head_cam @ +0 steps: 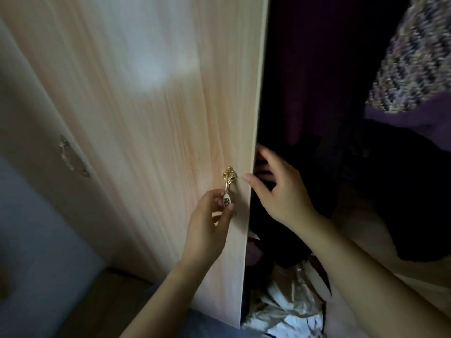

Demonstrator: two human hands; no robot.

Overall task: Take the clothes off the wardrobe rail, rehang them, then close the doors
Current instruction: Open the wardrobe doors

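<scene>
A pale wood-grain wardrobe door [151,113] stands partly open, filling the left and middle of the view. My left hand [207,230] pinches its gold ornate handle [228,189] near the door's free edge. My right hand [278,189] is at that edge, thumb on the front face and fingers curled round behind it. Inside the dark wardrobe hang dark clothes [366,191] and a knitted multicoloured garment with a purple hem [412,64] at the upper right. The rail is not visible.
A second door [36,132] with another gold handle [73,157] lies at the left. Crumpled shiny pale fabric [285,306] lies at the wardrobe bottom. A pale wall sits at far left, and brown floor below.
</scene>
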